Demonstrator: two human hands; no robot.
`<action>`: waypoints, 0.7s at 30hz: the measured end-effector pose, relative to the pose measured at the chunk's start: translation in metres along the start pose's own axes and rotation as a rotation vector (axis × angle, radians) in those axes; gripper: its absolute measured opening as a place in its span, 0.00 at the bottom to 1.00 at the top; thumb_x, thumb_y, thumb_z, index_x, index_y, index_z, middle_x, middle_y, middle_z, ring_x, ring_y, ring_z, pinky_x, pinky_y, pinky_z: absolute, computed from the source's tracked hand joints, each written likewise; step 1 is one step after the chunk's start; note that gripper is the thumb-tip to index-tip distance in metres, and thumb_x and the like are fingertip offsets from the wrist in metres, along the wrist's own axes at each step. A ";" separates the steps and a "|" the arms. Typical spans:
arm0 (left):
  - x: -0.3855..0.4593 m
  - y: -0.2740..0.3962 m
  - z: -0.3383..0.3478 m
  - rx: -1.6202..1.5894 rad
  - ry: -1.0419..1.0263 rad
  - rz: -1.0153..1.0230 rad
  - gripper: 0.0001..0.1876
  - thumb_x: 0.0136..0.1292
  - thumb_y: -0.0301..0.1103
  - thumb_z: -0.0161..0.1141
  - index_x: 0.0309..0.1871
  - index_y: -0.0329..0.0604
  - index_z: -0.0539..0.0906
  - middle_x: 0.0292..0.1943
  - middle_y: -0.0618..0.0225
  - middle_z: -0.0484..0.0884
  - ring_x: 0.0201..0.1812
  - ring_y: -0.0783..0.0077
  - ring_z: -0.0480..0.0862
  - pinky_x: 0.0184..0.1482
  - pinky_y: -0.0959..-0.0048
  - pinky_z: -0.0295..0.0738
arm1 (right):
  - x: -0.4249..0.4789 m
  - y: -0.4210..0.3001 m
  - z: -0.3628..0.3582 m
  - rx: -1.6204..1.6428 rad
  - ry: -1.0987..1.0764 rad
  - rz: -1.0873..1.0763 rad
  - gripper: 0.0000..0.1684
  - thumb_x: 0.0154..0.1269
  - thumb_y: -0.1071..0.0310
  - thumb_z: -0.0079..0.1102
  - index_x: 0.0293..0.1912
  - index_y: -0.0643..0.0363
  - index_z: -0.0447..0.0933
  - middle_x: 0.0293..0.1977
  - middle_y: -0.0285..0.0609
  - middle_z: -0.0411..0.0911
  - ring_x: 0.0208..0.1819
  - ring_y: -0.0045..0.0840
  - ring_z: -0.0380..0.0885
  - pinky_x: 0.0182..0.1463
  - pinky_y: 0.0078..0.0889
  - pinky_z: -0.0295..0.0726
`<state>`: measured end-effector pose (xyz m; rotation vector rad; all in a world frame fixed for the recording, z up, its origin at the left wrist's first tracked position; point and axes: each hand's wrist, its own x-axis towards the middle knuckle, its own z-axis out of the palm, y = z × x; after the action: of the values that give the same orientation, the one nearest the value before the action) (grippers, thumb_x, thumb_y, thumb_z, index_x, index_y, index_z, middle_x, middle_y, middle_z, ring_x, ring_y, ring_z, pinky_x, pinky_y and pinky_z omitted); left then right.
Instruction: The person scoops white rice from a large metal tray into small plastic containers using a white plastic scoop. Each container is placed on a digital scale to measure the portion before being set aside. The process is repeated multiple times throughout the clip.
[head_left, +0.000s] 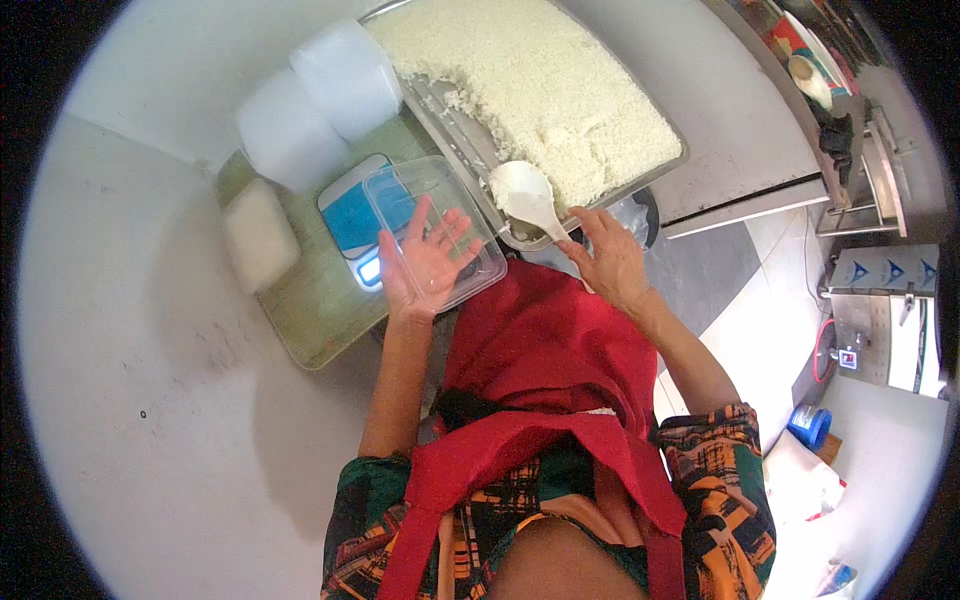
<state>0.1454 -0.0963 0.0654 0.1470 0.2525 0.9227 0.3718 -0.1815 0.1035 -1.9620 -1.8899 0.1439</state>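
Note:
My left hand (431, 271) is palm up under a clear plastic container (480, 283), with fingers spread and showing through its base. No food shows inside that container. In my right hand (611, 259) is the handle of a white serving spoon (534, 196), its bowl carrying some rice. The spoon is over the near end of a large metal tray (469, 154), where part of the bottom is bare. Cooked white rice (540, 75) fills much of the tray. Below the container, a blue and white digital scale (356, 206) has its display lit.
Two stacks of translucent plastic containers (345, 71) stand behind the scale on a greenish board (319, 337). A rice-filled container (260, 235) sits at the board's left. A wall is on the left. Metal equipment (885, 315) and a blue tub (810, 426) are at far right.

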 end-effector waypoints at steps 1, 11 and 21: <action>0.000 -0.002 0.000 0.011 0.010 0.005 0.41 0.48 0.60 0.55 0.61 0.47 0.56 0.49 0.52 0.67 0.53 0.55 0.66 0.55 0.43 0.55 | -0.003 0.003 0.004 -0.003 -0.055 0.064 0.23 0.55 0.63 0.54 0.51 0.58 0.64 0.26 0.43 0.73 0.26 0.27 0.74 0.29 0.26 0.72; 0.012 -0.012 -0.009 -0.016 -0.016 -0.013 0.34 0.53 0.58 0.50 0.58 0.47 0.60 0.47 0.51 0.70 0.51 0.54 0.69 0.56 0.44 0.55 | -0.005 0.017 0.017 1.076 -0.284 0.724 0.26 0.57 0.71 0.50 0.57 0.57 0.61 0.20 0.35 0.71 0.18 0.13 0.67 0.16 0.14 0.66; 0.027 -0.031 -0.005 0.076 0.097 -0.007 0.34 0.53 0.54 0.54 0.60 0.49 0.59 0.45 0.59 0.69 0.48 0.62 0.69 0.51 0.52 0.64 | 0.004 0.062 -0.078 -0.191 -0.214 0.239 0.20 0.55 0.69 0.46 0.50 0.53 0.68 0.29 0.53 0.75 0.31 0.45 0.74 0.36 0.44 0.72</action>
<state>0.1834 -0.0933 0.0494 0.1715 0.3783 0.9149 0.4571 -0.1943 0.1536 -2.3847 -1.8484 0.2600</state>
